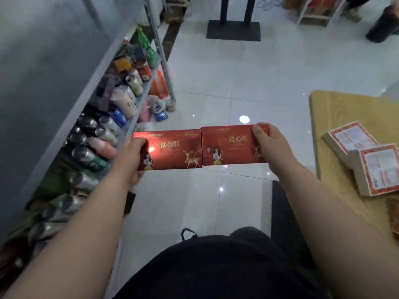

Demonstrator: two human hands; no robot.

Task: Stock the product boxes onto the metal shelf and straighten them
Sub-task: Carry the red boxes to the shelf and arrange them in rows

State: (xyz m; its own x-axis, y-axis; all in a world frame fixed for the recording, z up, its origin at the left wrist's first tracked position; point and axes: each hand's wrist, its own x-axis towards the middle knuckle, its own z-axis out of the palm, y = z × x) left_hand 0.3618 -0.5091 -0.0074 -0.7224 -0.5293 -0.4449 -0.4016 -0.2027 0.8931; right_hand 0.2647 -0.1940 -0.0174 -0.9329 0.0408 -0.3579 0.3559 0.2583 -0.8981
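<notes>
**Two red boxes held end to end**

Head view: left hand [132,156] grips left box [172,151] at its 9 o'clock end. Right hand [267,143] pinches right box [232,147] at 3 o'clock. Boxes touch, mid-air, centre frame; metal shelf [141,100] at 9 o'clock. Probably light, stiff, glossy card, so hold the ends. Gold print "鹿心", rest unclear.

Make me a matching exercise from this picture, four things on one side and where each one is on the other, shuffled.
Things:
1. left red box
2. right red box
3. pale boxes
4. bottles and cans

Places:
A. on the yellow table
B. on the metal shelf
C. in the right hand
D. in the left hand

Pairs: 1-D, 2-C, 3-A, 4-B
</notes>
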